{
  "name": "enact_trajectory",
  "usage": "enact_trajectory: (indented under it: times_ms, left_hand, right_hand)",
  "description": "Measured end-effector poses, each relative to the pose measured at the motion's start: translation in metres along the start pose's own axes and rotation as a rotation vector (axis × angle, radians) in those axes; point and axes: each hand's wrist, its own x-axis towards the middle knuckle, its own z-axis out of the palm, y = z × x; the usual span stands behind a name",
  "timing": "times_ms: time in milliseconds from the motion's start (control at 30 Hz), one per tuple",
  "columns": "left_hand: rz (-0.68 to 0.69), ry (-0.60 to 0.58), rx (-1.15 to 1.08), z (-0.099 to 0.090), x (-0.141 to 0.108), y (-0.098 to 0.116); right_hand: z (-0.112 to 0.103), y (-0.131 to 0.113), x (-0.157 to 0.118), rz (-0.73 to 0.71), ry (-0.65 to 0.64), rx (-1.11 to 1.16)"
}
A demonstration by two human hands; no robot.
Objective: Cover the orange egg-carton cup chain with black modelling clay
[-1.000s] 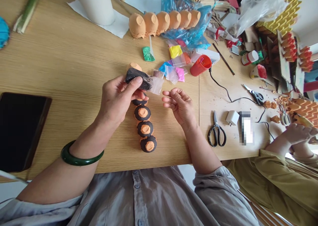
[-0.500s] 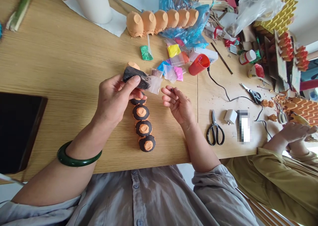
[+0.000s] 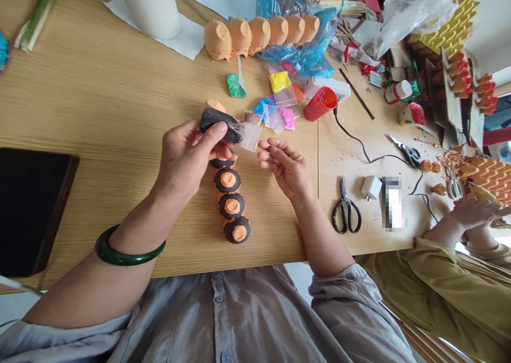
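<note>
My left hand (image 3: 181, 158) grips a clear plastic packet of black material (image 3: 221, 125), its see-through end pointing right. Just right of that end, my right hand (image 3: 287, 168) is raised with its thumb and index finger together; anything between the fingertips is too small to name. Under the packet runs a row of orange rounded pieces (image 3: 232, 206), several with black rings around orange centres. The upper part of this row is partly hidden by the packet and my left hand. Packets of green (image 3: 236, 85), yellow (image 3: 279, 81) and pink (image 3: 287, 118) material lie beyond.
Behind stands an orange row of rounded pieces (image 3: 259, 33) beside blue plastic (image 3: 319, 49). A red cup (image 3: 320, 104), black-handled scissors (image 3: 346, 208) and a white plug (image 3: 371, 187) are on the right. A dark tablet (image 3: 34, 211) lies left. Another person's hands (image 3: 475, 214) work far right.
My right hand's fingers have shifted slightly left and drawn closer together near the packet's clear end. My left hand still holds the packet.
</note>
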Motion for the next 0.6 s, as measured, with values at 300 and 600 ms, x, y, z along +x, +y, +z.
enact_trajectory:
  times_ms: [300, 600]
  left_hand:
    - [0.026, -0.008, 0.002, 0.0010, -0.0003, 0.0003]
    - [0.048, -0.012, 0.023, 0.0000, 0.0001, -0.0011]
  right_hand:
    - [-0.0008, 0.0014, -0.0007, -0.053, -0.040, -0.035]
    - [0.0015, -0.0014, -0.0005, -0.017, 0.023, -0.022]
